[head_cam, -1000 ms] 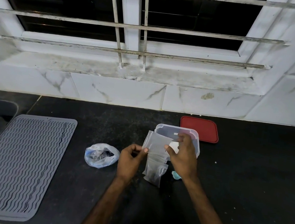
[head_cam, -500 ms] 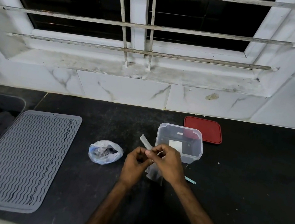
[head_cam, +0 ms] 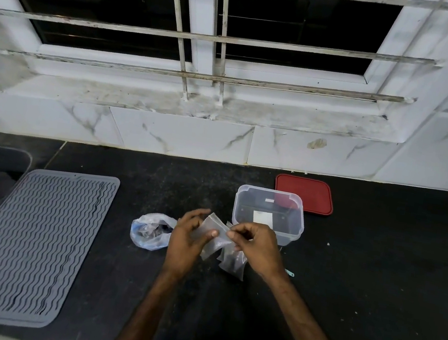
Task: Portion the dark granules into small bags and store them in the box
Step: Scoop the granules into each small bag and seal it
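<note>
Head view: the left hand [head_cam: 184,240] and right hand [head_cam: 259,247] are drawing apart compared with before, both pinching the small bags [head_cam: 216,248] between them, just in front of the clear box [head_cam: 287,236].

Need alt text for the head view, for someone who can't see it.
The left hand and right hand pinch small clear plastic bags over the black counter. Behind stands an open clear plastic box, its red lid beyond; a crumpled bag of dark granules lies left.
</note>
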Available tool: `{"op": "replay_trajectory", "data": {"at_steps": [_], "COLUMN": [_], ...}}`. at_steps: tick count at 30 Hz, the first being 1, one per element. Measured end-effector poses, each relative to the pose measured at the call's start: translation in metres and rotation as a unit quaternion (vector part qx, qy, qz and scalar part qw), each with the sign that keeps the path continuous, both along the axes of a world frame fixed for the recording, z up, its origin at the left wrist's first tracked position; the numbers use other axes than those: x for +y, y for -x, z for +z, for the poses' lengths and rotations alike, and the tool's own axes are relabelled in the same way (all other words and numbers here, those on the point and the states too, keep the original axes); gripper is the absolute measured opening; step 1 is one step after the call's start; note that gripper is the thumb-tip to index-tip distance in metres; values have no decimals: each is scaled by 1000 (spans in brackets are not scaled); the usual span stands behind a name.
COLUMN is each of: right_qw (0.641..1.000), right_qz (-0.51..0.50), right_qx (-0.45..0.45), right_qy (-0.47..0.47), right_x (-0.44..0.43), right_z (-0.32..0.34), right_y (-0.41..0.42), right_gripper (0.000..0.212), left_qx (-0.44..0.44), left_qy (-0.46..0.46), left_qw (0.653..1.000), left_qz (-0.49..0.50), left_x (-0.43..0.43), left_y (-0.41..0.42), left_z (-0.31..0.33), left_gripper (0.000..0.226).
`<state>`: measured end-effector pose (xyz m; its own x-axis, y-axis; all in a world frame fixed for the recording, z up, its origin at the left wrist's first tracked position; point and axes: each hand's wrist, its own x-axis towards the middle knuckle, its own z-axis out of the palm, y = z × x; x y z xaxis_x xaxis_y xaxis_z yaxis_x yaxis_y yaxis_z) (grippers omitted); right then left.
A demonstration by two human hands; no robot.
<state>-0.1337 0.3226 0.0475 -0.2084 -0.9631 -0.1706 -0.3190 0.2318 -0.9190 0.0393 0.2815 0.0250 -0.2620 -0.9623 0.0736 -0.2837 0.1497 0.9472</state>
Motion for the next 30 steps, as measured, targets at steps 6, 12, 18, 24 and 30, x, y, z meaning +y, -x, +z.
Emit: {"op": "replay_trajectory", "data": {"at_steps": [6, 12, 18, 24, 30], "right_qw": [945, 996, 993, 990, 995], "right_qz": [-126, 10, 103, 110, 23], "right_qx": [296, 70, 52, 55, 100], "right_qy": [66, 47, -4, -64, -18], "right_x": [-8, -19, -20, -15, -12], "right_z": [8, 20, 15, 7, 4], "right_y": [48, 22, 12, 8, -4], "right_gripper": [12, 12, 9, 12, 5], "left_qx": [7, 28, 33, -9, -138], "left_qy": [-90, -124, -147, -141, 44], "left_qw": [985, 992, 988, 989, 975], "left_qz": [146, 16, -40, -37, 168], "left_x": [-10, -7, -3, -2, 9], "left_y": [-27, -5, -3, -4, 9], "left_z": [-11, 11, 15, 8, 13], "left_gripper": [18, 13, 8, 21, 46]}}
